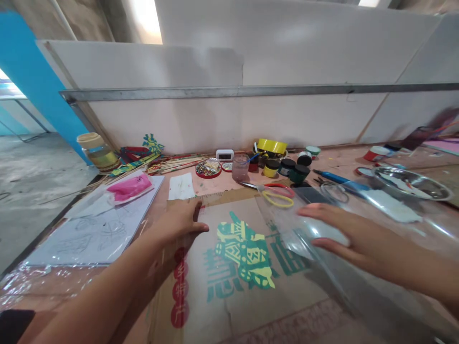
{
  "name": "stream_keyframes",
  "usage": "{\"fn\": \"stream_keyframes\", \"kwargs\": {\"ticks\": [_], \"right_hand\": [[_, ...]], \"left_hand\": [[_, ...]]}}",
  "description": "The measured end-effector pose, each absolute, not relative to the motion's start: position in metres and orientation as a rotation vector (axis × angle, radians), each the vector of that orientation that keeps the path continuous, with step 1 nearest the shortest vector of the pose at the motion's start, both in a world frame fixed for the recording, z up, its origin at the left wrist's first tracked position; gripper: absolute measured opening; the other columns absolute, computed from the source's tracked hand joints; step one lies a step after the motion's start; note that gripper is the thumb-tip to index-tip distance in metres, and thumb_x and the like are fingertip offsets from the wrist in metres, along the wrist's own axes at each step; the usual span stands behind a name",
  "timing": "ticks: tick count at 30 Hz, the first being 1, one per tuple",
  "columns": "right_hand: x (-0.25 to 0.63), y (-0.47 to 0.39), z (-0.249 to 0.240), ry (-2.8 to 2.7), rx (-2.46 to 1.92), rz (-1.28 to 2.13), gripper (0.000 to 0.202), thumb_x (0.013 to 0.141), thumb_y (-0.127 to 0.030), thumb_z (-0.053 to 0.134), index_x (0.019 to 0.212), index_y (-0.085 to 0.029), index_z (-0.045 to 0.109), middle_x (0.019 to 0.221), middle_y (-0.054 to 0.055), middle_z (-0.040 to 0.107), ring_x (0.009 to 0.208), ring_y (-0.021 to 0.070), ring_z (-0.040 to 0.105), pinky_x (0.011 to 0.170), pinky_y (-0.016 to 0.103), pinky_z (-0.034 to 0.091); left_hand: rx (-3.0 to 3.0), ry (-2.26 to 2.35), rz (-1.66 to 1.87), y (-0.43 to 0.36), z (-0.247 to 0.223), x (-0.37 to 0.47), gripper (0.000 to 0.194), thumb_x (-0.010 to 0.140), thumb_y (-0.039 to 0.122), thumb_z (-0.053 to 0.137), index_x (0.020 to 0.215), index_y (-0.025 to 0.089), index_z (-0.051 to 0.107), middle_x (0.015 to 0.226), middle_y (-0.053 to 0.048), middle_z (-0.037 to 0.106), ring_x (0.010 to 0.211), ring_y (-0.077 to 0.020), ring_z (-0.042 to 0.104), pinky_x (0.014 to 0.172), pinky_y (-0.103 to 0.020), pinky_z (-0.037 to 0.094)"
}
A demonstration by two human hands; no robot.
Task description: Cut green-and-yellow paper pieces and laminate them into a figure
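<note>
A painted cutout (247, 248) in green and pale yellow lies on a cardboard sheet (215, 310) printed with green and red characters. My left hand (184, 220) rests at the cardboard's left side, thumb apart from the fingers, holding nothing. On the right, my right hand (333, 231) is curled around a clear plastic sheet (304, 243) that lies tilted over the cardboard's right part. Glare and blur partly hide where its fingers meet the plastic. Just beyond the cardboard are scissors (276, 196) with yellow and red handles.
Paint jars (271, 167), a cup of cloudy water (240, 167) and a dish of beads (208, 168) stand along the wall. Left are drawing sheets (96, 234) with a pink packet (129, 186) and a lidded jar (97, 153). A metal tray (444, 192) lies right.
</note>
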State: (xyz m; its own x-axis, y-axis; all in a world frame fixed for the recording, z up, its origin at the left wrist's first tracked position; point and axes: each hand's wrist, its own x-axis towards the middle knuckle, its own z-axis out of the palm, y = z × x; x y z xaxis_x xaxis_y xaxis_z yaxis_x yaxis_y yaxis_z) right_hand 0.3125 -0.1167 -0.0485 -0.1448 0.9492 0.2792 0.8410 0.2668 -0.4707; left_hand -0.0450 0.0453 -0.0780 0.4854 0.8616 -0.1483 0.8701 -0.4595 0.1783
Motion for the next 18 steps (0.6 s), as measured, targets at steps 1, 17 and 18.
{"fn": "stream_keyframes", "kwargs": {"ticks": [1,17,18], "right_hand": [[0.294,-0.106,-0.047,-2.248,-1.520,0.313,0.044,0.086,-0.049,0.060,0.129,-0.036,0.058,0.131,0.006,0.062,0.117,0.0310,0.059,0.094,0.049,0.050],[0.207,0.030,-0.091,-2.529,-1.414,0.373,0.042,0.082,-0.031,0.069,0.121,-0.022,0.056,0.114,0.012,0.060,0.106,0.0295,0.056,0.089,0.038,0.042],[0.208,0.032,-0.092,-2.524,-1.413,0.389,0.041,0.082,-0.031,0.069,0.120,-0.022,0.057,0.112,0.011,0.060,0.105,0.0289,0.056,0.088,0.038,0.042]], "left_hand": [[2.502,1.470,-0.040,0.045,-0.079,-0.045,0.066,0.068,0.054,0.070,0.123,0.019,0.057,0.108,-0.013,0.067,0.095,-0.0321,0.064,0.079,-0.036,0.047],[2.622,1.384,0.190,0.091,-0.096,-0.098,0.042,0.092,0.041,0.044,0.124,0.019,0.062,0.134,-0.010,0.060,0.128,-0.0246,0.050,0.109,-0.038,0.035],[2.618,1.428,0.212,0.093,-0.098,-0.100,0.041,0.093,0.040,0.043,0.122,0.018,0.063,0.133,-0.011,0.061,0.128,-0.0254,0.050,0.110,-0.039,0.035]]}}
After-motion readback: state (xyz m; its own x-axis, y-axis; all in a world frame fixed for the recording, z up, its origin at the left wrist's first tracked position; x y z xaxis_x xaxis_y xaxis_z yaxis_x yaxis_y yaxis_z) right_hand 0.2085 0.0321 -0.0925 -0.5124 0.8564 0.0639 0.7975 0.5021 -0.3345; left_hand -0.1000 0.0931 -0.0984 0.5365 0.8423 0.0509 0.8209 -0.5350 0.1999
